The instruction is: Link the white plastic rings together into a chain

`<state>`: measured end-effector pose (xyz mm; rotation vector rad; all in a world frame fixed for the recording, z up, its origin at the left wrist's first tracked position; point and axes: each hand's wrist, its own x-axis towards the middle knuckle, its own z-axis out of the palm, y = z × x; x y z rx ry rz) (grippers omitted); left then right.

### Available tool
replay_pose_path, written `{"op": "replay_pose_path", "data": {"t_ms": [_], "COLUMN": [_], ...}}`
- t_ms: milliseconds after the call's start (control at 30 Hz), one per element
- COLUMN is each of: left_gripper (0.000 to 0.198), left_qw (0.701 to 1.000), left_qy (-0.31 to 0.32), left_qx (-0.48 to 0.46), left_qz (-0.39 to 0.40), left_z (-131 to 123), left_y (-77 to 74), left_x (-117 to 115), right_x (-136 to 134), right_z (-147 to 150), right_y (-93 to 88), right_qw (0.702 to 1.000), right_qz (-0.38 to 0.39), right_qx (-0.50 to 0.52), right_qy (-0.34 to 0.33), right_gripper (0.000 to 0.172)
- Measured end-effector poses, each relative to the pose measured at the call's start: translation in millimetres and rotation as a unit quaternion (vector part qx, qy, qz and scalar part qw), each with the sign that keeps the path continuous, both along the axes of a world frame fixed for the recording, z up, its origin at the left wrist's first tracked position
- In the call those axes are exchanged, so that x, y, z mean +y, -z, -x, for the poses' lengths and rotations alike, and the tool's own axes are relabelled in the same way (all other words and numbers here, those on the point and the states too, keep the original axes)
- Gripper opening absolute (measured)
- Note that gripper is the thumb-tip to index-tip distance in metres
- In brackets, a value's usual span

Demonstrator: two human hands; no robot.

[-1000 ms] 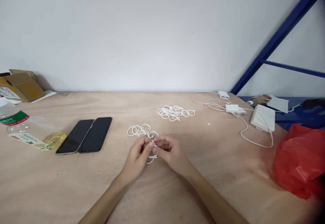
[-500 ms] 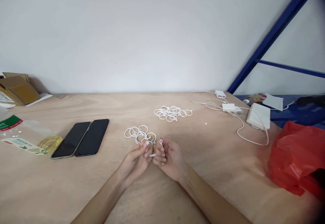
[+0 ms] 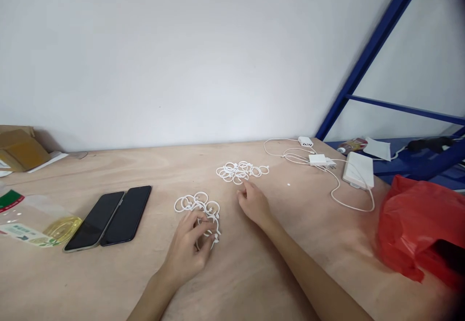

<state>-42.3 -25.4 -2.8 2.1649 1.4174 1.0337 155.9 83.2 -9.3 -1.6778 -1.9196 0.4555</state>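
Note:
On the wooden table (image 3: 109, 282) lie two clusters of white plastic rings. My left hand (image 3: 189, 248) rests on the near cluster of linked rings (image 3: 198, 207), its fingers curled over the lower rings. My right hand (image 3: 252, 202) is stretched toward the far pile of loose rings (image 3: 240, 171); its fingertips are loosely curled just short of the pile and hold nothing I can see.
Two dark phones (image 3: 109, 217) lie side by side at the left, beside a plastic bottle (image 3: 32, 224) on its side. A cardboard box (image 3: 20, 147) sits far left. White chargers and cables (image 3: 327, 170) and a red bag (image 3: 421, 229) are at the right, by a blue frame (image 3: 366, 54).
The hands, held together on one ring in front of me, have separated. My left hand lowered onto the near cluster; my right hand moved away toward the far pile. The view tilted up.

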Motion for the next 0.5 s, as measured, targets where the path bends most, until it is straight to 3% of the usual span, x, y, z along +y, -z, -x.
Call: {"op": "replay_pose_path", "data": {"t_ms": [100,200,333,433,500], "left_gripper": [0.02,0.018,0.018,0.02,0.022], "left_qw": [1.0,1.0,0.998,0.997,0.996], "left_qy": [0.006,-0.009,-0.036,-0.049,-0.049], "left_qx": [0.019,0.004,-0.035,-0.06,-0.075], "left_qz": [-0.019,-0.026,-0.024,-0.009,-0.001], "left_z": [-2,-2,-1,-4,-7], "left_y": [2.0,2.9,2.2,-0.3,-1.9], "left_x": [0,1,3,3,2], "right_x": [11,11,-7,-27,-38], "right_z": [1,5,4,5,8], "right_y": [-0.3,-2.8,-6.3,-7.0,-5.9], "right_qw": [0.996,0.994,0.999,0.982,0.973], "right_qz": [0.022,0.034,0.006,-0.026,-0.056], "right_qx": [-0.091,-0.105,0.036,0.175,0.211], "right_qy": [-0.009,-0.01,-0.035,-0.068,-0.076], "right_gripper": [0.038,0.024,0.012,0.017,0.018]}}
